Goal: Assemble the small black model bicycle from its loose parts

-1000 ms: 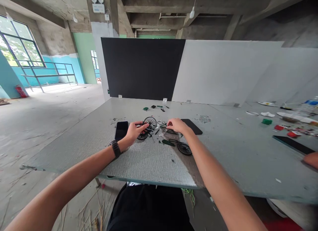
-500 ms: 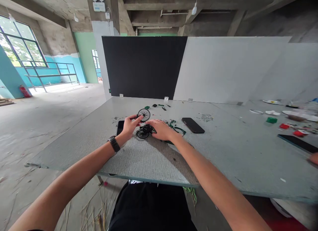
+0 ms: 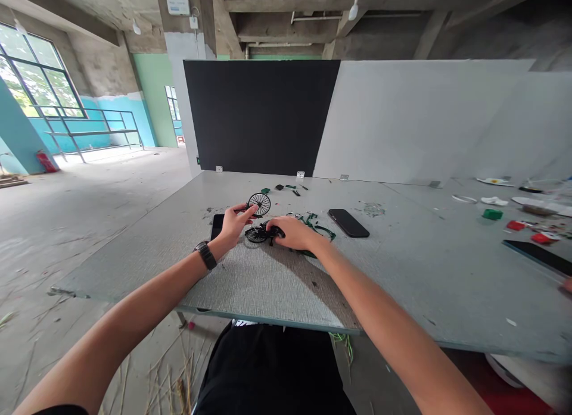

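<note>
My left hand [image 3: 232, 223] pinches a small black spoked wheel [image 3: 259, 204], held upright above the table. To its right, my right hand [image 3: 290, 231] is closed over black model bicycle parts [image 3: 273, 231], with its fingertips curled onto them. Another small spoked wheel [image 3: 256, 234] lies at the left end of those parts. Behind and under my right hand is a green model bicycle frame [image 3: 322, 229], partly covered by the hand. What exactly the right fingertips grip is too small to make out.
A phone [image 3: 348, 222] lies to the right, and a dark flat device [image 3: 217, 224] by my left wrist. Small green and black pieces [image 3: 279, 187] lie farther back. Far right are red pieces [image 3: 516, 225], a green piece [image 3: 492, 214] and another person's fingertips [image 3: 568, 284].
My right hand's fingers have curled down and a little right onto the black parts. My left hand still holds the wheel up, almost unmoved. The view has shifted slightly.
</note>
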`<state>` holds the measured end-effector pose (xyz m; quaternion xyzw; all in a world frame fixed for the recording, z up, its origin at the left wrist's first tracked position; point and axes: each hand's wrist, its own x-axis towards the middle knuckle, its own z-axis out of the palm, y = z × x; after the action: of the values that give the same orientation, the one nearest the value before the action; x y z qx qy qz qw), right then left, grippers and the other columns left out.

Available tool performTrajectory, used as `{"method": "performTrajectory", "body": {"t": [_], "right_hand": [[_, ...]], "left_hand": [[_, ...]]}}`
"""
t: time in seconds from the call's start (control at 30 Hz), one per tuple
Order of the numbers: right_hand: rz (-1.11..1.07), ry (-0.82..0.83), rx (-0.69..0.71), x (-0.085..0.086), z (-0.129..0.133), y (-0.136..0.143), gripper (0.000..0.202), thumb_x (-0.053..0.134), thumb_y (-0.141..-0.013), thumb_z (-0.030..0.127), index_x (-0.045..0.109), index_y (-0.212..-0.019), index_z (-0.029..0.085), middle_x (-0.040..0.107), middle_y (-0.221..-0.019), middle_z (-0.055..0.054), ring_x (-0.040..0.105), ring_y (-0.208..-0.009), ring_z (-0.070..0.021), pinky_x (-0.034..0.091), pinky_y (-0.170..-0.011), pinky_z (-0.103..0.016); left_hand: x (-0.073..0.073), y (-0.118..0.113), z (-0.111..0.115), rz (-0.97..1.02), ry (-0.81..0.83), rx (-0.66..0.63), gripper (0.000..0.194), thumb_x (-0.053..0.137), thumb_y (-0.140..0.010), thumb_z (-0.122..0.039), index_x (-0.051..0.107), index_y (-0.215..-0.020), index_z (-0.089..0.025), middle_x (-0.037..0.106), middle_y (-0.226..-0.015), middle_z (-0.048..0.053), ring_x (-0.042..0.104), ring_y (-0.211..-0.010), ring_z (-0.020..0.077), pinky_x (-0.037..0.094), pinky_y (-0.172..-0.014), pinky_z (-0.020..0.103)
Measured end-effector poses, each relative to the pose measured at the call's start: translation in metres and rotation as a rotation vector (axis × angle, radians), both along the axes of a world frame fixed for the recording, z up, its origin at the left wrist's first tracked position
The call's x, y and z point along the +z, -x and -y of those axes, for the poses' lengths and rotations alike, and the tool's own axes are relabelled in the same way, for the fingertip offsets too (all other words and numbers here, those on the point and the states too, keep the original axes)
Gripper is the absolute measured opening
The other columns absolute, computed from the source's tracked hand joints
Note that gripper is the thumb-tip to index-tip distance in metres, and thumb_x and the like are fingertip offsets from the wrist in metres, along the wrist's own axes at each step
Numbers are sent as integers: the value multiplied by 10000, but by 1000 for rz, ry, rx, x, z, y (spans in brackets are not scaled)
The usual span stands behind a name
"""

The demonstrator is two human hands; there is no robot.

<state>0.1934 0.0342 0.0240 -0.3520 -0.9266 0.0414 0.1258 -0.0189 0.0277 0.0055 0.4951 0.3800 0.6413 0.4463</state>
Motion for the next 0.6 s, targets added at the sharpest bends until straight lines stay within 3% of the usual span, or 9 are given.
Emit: {"method": "performTrajectory", "body": {"t": [0.2, 0.4, 0.6], "right_hand": [[-34, 60, -23, 4, 0, -6, 284, 648, -830, 207, 685, -1110, 240, 737, -1129, -64, 660, -1041, -250, 461, -910, -333], [-102, 13, -75, 12, 0, -11, 280, 641, -861, 227, 680, -1137, 247, 728, -1175, -65, 656, -1071, -244, 463, -904, -323], [-99, -87, -259, 12, -7, -25, 261, 614, -885, 218, 663, -1139, 243, 716, -1230, -65, 655, -1091, -252, 465, -887, -337]], "left_hand": [[-1, 0, -2, 9, -3, 7, 406, 879, -668, -472, 738, -840, -133, 719, -837, 64, 623, -685, 127, 464, -603, 249], [-1, 2, -4, 25, -5, 40, 409, 871, -684, -477, 743, -858, -130, 720, -852, 64, 624, -689, 120, 472, -619, 241], [-3, 4, -5, 13, -7, 47, 414, 872, -683, -492, 760, -859, -134, 725, -842, 67, 621, -687, 125, 464, -606, 238]]}}
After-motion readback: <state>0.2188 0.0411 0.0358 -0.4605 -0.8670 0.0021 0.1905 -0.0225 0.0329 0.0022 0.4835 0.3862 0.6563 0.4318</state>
